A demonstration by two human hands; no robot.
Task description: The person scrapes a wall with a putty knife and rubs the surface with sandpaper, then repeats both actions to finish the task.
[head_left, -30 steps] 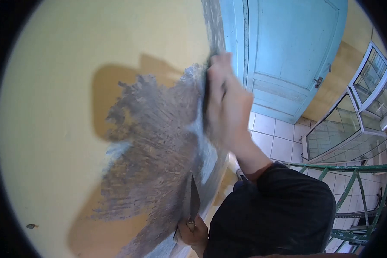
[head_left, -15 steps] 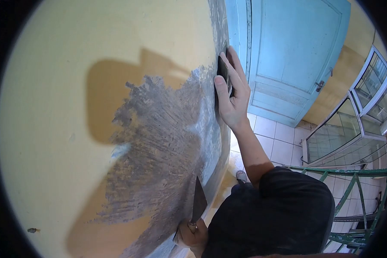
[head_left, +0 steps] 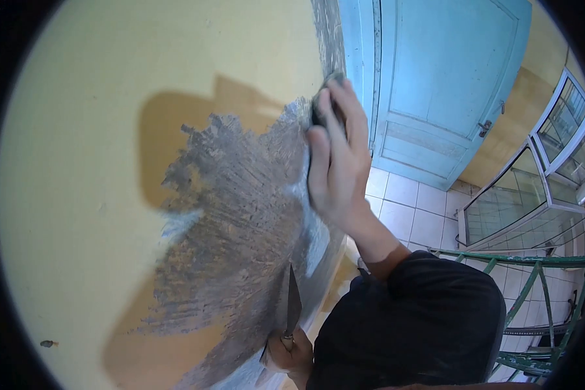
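Note:
My right hand (head_left: 341, 159), blurred by motion, is closed around a dark pad (head_left: 318, 110) whose exact kind I cannot make out. It presses the pad to the wall near its right edge, thumb on the left and fingers pointing up. Lower down, my left hand (head_left: 288, 351) grips a putty knife (head_left: 293, 304) by its handle, the pointed triangular blade turned upward and beside the wall. A rough grey patch (head_left: 240, 201) with streaks and a ragged outline covers part of the yellow wall (head_left: 84, 162). Some pale bluish smears show within it.
A light blue door (head_left: 445, 84) stands beyond the wall's edge, over a white tiled floor (head_left: 400, 211). Glazed white frames (head_left: 507, 201) lean at the right. A green metal frame (head_left: 533, 292) stands close by my body. Shadows fall on the wall.
My right hand has slid down and slightly left along the wall with the dark pad. My left hand has barely moved; the putty knife's blade is turned a little more edge-on.

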